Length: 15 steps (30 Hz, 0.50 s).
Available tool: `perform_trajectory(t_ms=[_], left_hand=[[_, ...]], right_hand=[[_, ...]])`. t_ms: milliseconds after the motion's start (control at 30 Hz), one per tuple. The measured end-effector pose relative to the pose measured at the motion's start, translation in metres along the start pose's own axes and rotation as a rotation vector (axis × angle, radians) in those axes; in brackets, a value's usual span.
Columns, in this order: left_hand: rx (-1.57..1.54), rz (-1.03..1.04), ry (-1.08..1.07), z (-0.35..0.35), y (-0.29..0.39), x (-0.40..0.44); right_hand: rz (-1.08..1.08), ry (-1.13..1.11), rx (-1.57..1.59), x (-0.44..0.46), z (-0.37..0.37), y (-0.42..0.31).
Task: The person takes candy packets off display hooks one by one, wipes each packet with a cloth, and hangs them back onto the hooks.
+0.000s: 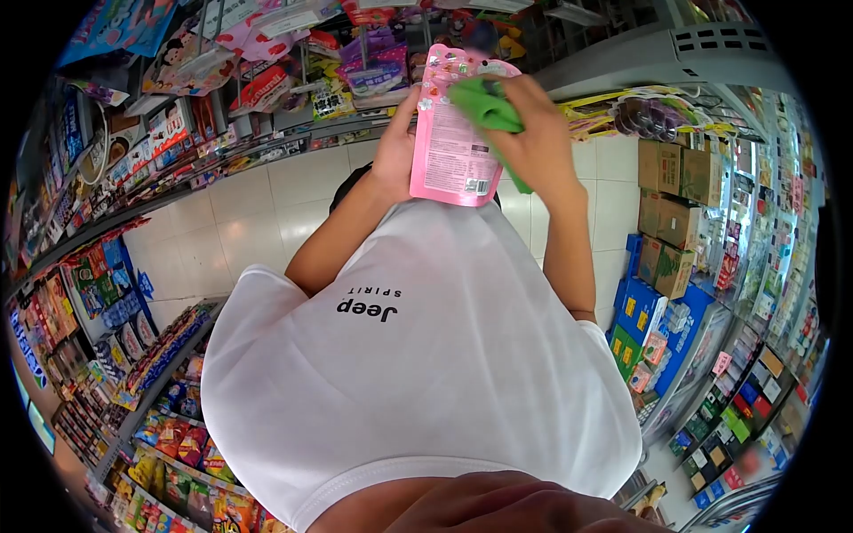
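Observation:
A pink pouch (458, 160) with printed text and a barcode stands upright in front of my chest, its printed side facing me. My left hand (397, 151) grips its left edge. Bunched in my right hand (538, 133) is a green cloth (487, 105), pressed against the upper right part of the pouch. One end of the cloth hangs down along the pouch's right side. The right hand's fingers are slightly blurred and partly hidden by the cloth.
Hanging snack bags (373, 71) fill the rack just beyond my hands. Cardboard boxes (662, 218) are stacked at the right on the tiled floor (240, 218). Shelves of packaged goods (178, 435) stand at the lower left, and more stocked shelves (737, 417) line the right.

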<state>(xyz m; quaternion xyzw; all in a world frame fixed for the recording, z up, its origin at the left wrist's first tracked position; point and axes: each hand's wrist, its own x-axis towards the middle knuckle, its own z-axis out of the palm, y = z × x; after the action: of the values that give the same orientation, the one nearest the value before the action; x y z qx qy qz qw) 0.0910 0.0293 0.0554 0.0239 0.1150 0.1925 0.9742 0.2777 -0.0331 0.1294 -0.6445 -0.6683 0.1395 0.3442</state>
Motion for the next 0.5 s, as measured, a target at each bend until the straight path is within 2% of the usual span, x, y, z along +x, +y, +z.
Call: perform_trajectory(t_ms=[100, 200, 333, 467, 500], left_hand=[[0.146, 0.080, 0.143, 0.005, -0.005, 0.001], [0.041, 0.092, 0.042, -0.002, -0.001, 0.003], [0.065, 0.129, 0.247, 0.015, -0.001, -0.002], [0.067, 0.170, 0.180, 0.005, 0.002, 0.005], [0.065, 0.172, 0.179, 0.004, 0.002, 0.005]], right_hand=[[-0.139, -0.172, 0.109, 0.000, 0.013, -0.018], [-0.126, -0.171, 0.076, 0.001, 0.016, -0.017], [-0.160, -0.310, -0.013, -0.008, 0.013, -0.033], [-0.255, -0.497, 0.068, -0.019, 0.010, -0.028], [-0.214, -0.454, 0.066, -0.018, 0.010, -0.028]])
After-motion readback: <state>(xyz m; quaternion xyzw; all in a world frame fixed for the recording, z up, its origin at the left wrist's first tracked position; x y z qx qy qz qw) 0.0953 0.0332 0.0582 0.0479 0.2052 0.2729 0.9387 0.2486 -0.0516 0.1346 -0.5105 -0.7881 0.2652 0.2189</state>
